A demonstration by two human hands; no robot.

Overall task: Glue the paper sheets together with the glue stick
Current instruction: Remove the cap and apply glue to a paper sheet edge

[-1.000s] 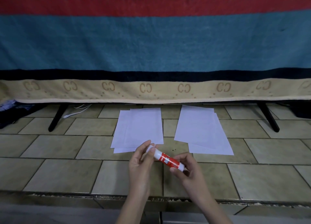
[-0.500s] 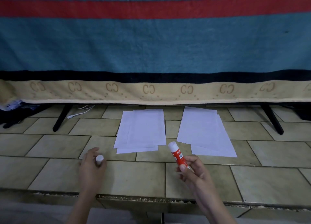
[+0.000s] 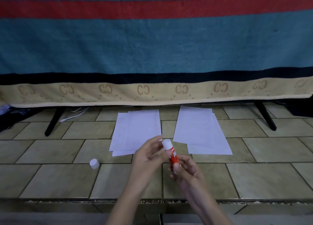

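Two stacks of white paper lie on the tiled floor, a left stack and a right stack. My right hand grips the lower end of a red glue stick, which stands nearly upright and uncapped, its white top up. My left hand is right beside the stick with relaxed fingers near its upper part; whether they touch it I cannot tell. The white cap stands alone on the floor to the left.
A blue, red and beige blanket hangs over a frame behind the papers. Black frame legs stand at the left and right. A white cable lies at the back left. A floor ledge runs in front.
My left hand set the cap down on the floor at the left, let go, and came back beside the glue stick. My right hand kept holding the stick.
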